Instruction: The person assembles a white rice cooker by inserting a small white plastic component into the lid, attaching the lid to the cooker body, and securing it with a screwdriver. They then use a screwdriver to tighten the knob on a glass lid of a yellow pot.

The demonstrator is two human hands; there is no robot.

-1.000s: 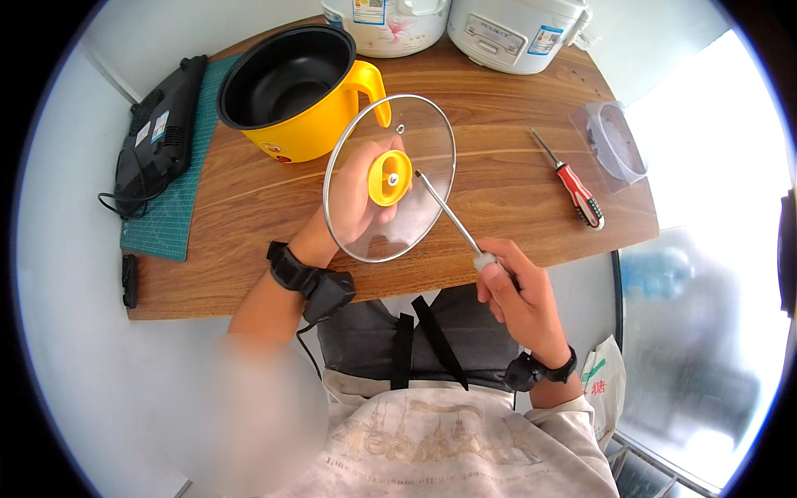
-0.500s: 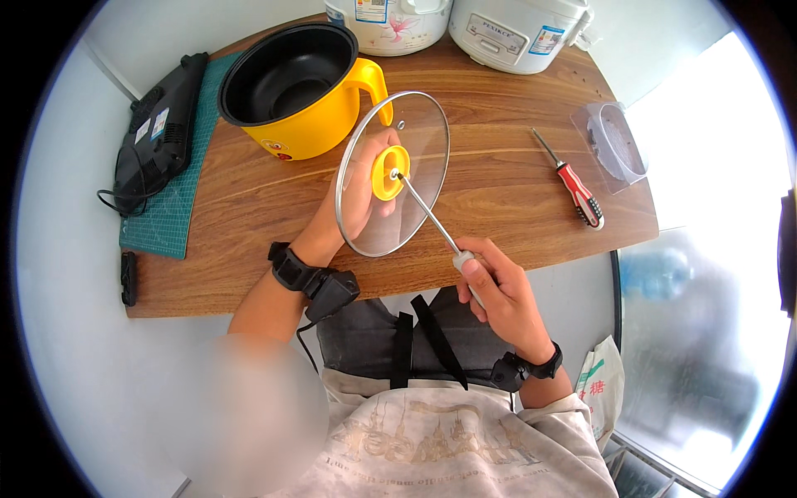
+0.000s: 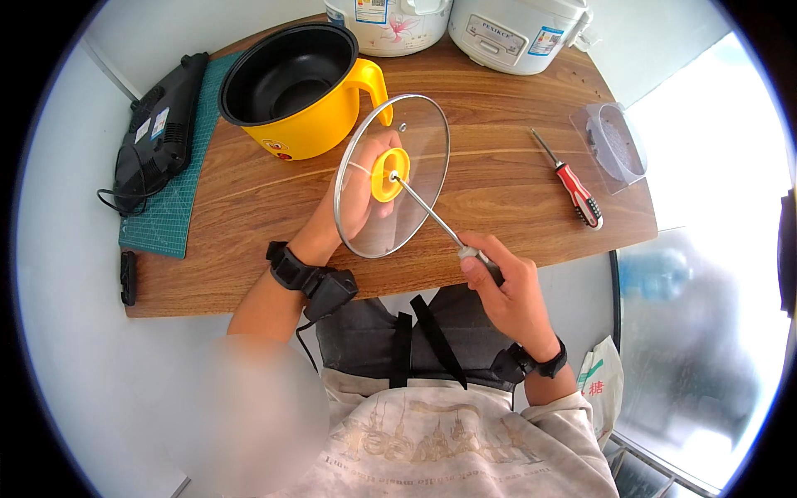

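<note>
Upright over the table's front part, a round glass lid (image 3: 425, 145) with a metal rim is tilted with its underside toward me. My left hand (image 3: 355, 199) is closed behind it, seen through the glass, gripping the yellow knob (image 3: 378, 176). A screwdriver (image 3: 433, 214) runs up from my right hand (image 3: 513, 290), which is wrapped round its grey and dark handle. Its tip meets the screw at the knob's middle. Left of the lid stands a yellow pot (image 3: 311, 124) with a black inside, its handle just behind the lid's rim.
Rice cookers (image 3: 519, 37) line the table's back edge. A red and black screwdriver (image 3: 579, 195) and a clear plastic tray (image 3: 614, 145) lie at the right. On the left, a black device with a cable (image 3: 158, 133) rests on a green cutting mat (image 3: 178, 224).
My right hand has shifted slightly right and rolled on the screwdriver handle, so more of its dark part shows. The lid and my left hand have barely moved.
</note>
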